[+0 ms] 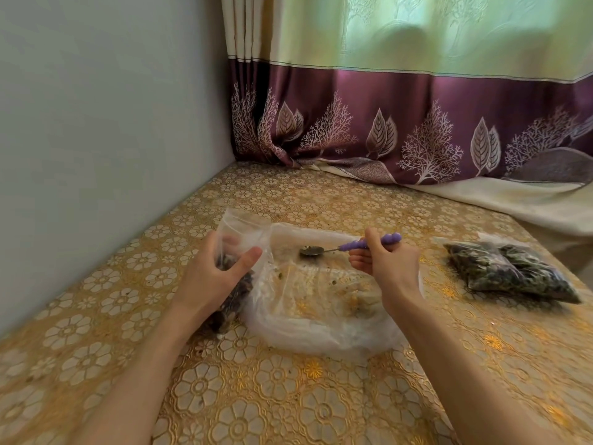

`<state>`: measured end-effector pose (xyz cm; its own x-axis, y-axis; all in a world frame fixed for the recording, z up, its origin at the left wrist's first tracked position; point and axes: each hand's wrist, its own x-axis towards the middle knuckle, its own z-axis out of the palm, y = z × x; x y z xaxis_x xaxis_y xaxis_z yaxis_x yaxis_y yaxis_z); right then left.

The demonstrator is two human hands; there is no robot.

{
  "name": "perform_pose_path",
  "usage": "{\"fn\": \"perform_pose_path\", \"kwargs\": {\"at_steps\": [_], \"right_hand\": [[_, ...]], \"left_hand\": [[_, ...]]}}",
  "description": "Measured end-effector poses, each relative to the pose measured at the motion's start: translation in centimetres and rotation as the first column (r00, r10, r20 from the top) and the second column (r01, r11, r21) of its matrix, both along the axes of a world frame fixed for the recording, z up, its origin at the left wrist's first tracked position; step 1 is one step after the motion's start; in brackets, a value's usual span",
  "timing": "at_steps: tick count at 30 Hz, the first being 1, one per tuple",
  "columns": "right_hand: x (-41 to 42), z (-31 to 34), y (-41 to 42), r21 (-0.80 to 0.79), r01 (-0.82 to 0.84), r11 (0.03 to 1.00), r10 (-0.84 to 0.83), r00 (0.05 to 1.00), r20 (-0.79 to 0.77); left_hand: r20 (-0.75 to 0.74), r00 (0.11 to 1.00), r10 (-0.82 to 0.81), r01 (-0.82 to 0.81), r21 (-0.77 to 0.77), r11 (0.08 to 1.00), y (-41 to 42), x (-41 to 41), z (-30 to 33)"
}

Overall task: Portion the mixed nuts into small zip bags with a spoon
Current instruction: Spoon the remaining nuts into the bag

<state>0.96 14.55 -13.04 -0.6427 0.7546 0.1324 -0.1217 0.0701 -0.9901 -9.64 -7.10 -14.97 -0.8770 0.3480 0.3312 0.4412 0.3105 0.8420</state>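
Counter (288, 396), spread with a gold floral cloth, set against a wall (96, 123) and a purple-bordered curtain (417, 123). At centre lies the large clear bag (321, 303), flat and crumpled, almost empty; only scattered crumbs and a few pieces show through it. Well apart to the right lies a filled zip bag (510, 271), plump with dark mixed nuts; its mouth looks closed, though this is hard to tell. The left hand (211, 277) holds a small zip bag (237, 252) upright just beside the large bag's left edge, its grip clamped around the bag's middle with thumb in front; the mouth stands up and apart, and dark nuts fill the lower part. The right hand (382, 258) has its grip clamped on the purple beaded handle of the spoon (346, 247), whose metal bowl hovers level over the large bag, seemingly empty or nearly so. Step in hand, as judged: a scoop between transfers, late in the task since little stock remains. The next move calls for gathering the leftover pieces into the spoon, then tipping them into the held bag's mouth without spilling.
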Motion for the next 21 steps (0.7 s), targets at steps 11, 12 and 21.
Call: {"fn": "perform_pose_path", "kwargs": {"at_steps": [11,12,21], "right_hand": [[0.7,1.9,-0.2,-0.386,-0.214,0.897,0.204,0.977,-0.069],[0.8,2.2,-0.2,-0.38,-0.225,0.897,0.209,0.974,-0.083],[2.2,5.8,-2.9,-0.006,-0.425,0.905,0.408,0.872,-0.27]], "left_hand": [[0.008,1.0,-0.002,0.002,0.01,1.0,0.0,0.3,0.2],[0.01,1.0,-0.005,0.005,0.008,1.0,0.0,0.3,0.2],[0.012,1.0,0.005,-0.005,-0.002,1.0,0.1,0.4,0.2]]}}
